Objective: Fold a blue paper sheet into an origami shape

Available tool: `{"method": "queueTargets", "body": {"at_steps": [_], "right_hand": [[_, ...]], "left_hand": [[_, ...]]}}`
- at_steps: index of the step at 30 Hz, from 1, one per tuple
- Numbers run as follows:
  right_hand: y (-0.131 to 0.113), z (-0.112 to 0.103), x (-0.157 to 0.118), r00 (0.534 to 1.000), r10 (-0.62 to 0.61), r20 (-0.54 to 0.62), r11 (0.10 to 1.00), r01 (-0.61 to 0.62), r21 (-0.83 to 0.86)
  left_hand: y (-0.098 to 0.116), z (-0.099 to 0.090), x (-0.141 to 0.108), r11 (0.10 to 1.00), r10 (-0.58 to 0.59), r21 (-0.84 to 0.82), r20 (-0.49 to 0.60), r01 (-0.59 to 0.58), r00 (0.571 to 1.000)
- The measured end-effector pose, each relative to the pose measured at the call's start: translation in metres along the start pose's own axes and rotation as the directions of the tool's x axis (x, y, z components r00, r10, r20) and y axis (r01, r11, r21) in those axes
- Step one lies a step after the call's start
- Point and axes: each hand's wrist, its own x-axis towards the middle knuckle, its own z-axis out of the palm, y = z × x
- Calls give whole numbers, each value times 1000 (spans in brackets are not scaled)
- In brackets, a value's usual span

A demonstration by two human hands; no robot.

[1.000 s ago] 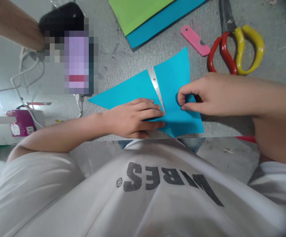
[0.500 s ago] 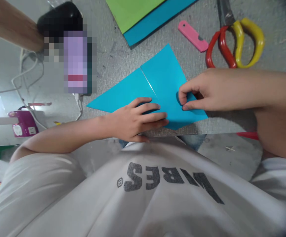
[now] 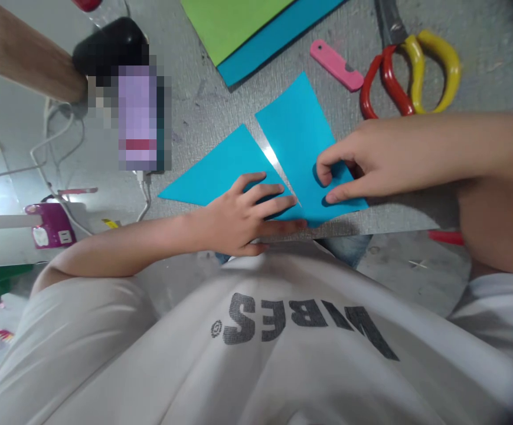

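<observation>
Blue paper lies on the grey table [image 3: 194, 118] with a long gap running down its middle, wide at the far end and narrow near my left fingers. My left hand [image 3: 251, 215] rests palm down, fingers spread, on the left part of the blue paper [image 3: 221, 159]. On the right part [image 3: 298, 124], my right hand [image 3: 349, 168] touches the surface with thumb and forefinger apart and nothing between them. Its other fingers are curled under and mostly hidden. Whether the two parts still join at the near end is hidden by my left fingers.
Green paper [image 3: 234, 23] over blue paper [image 3: 274, 47] lies at the far side. A pink folding cutter [image 3: 336, 65] and red-and-yellow scissors [image 3: 398, 77] are at the far right. Left are a blurred purple object [image 3: 137, 118], a black case [image 3: 110, 47] and white cables [image 3: 64, 136].
The slit in the blue paper has widened into a gap, its left part now apart from the right part at the far end. The right thumb and forefinger have spread slightly.
</observation>
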Motion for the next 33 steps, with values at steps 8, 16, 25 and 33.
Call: {"method": "queueTargets", "body": {"at_steps": [8,16,25,33], "right_hand": [[4,-2,0,988,119,96,993,-119,-4],[-38,-16,-8,977,212,-7,953,-208,-219],[-30,-14,2,730,65,-680,884,-359,-301],[1,-96,42,694,64,-717,839,-426,-338]], "left_hand": [[3,4,2,999,-21,-29,-39,20,999],[2,9,4,999,-7,-44,-62,4,998],[-1,15,16,991,-24,-130,-64,15,998],[-4,22,19,989,-18,-146,-93,5,995]]}}
